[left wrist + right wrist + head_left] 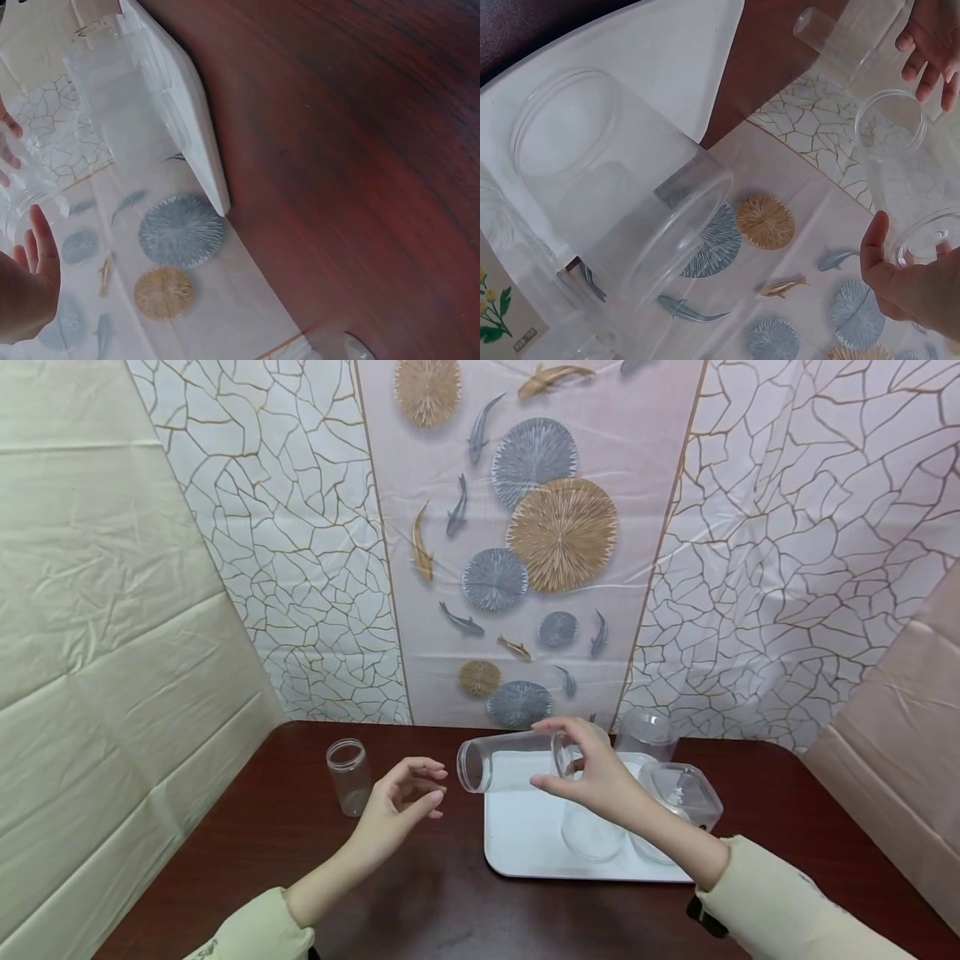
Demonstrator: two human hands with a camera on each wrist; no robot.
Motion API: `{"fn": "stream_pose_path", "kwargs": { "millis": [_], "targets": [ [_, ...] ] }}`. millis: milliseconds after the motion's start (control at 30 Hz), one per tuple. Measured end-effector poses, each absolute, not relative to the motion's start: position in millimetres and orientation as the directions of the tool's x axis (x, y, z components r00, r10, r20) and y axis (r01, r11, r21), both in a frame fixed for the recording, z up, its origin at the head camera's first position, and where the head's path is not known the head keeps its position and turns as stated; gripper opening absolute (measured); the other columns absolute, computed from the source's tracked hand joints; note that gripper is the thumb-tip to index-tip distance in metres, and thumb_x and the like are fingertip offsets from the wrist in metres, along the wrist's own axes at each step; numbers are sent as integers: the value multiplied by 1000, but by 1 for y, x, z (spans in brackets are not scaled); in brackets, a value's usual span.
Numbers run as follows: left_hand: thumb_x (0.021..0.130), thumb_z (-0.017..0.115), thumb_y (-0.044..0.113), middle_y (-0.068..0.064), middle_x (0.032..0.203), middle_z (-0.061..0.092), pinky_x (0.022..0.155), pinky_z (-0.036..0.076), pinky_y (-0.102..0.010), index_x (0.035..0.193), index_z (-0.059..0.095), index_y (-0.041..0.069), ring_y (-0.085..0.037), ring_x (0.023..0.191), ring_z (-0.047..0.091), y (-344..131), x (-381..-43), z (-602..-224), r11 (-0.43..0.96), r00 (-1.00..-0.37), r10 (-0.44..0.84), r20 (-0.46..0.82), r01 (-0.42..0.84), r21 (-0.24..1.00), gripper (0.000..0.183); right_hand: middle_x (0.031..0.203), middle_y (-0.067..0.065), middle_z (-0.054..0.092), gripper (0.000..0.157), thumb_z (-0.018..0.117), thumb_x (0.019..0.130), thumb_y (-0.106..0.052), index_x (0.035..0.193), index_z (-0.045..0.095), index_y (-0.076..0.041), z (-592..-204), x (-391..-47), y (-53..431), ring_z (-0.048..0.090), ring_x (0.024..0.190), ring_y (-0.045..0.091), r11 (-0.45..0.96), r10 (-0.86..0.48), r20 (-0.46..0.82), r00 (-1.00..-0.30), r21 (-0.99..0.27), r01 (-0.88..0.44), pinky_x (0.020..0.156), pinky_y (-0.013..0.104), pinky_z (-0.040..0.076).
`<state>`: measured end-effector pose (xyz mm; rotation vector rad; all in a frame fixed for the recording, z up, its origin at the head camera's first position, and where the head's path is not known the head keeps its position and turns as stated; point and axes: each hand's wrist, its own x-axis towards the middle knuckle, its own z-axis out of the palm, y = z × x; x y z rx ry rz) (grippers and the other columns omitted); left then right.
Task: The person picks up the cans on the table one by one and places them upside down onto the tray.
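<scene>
My right hand (pixel 596 777) grips a clear cylindrical jar (pixel 517 756) by one end, between thumb and fingers. The jar lies sideways in the air above the tray, with its rimmed end toward my left hand (pixel 401 802). That left hand hovers just short of the rim, fingers loosely bent and holding nothing. In the right wrist view the thumb and fingers of my right hand (pixel 907 281) hold the jar (pixel 907 176) near its end. Another clear jar (pixel 350 781) stands upright on the table, left of my left hand.
A white tray (pixel 517 856) carries several clear containers, among them a round jar (pixel 592 835) and a squarish one (pixel 693 789). A taller clear container (pixel 648 735) stands toward the back right. Patterned cloth (pixel 322 568) hangs behind the dark red table (pixel 420 902).
</scene>
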<state>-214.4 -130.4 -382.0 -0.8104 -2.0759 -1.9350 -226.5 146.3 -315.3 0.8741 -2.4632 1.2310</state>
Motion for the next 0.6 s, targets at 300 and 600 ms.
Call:
{"fn": "stream_pose_path", "kwargs": {
  "millis": [300,600],
  "targets": [
    [89,58,-2,-5,105,57,67,58,-39,117,49,-5,-6,88,62,-138,-219,-385,26,-825,221,520,538,842,30,119,11,55,52,78,74,-14,121,55,-9,-324,-232,139,48,100,18,499,-452,460,-764,-580,-644,67,27,49],
    [89,59,-1,-6,105,57,67,59,-39,118,50,-4,-5,88,61,-149,-226,-392,70,-848,180,498,516,854,30,118,12,55,52,77,74,-13,121,55,-9,-325,-239,133,51,102,23,536,-503,423,-754,-531,-656,68,27,48]
  ]
}}
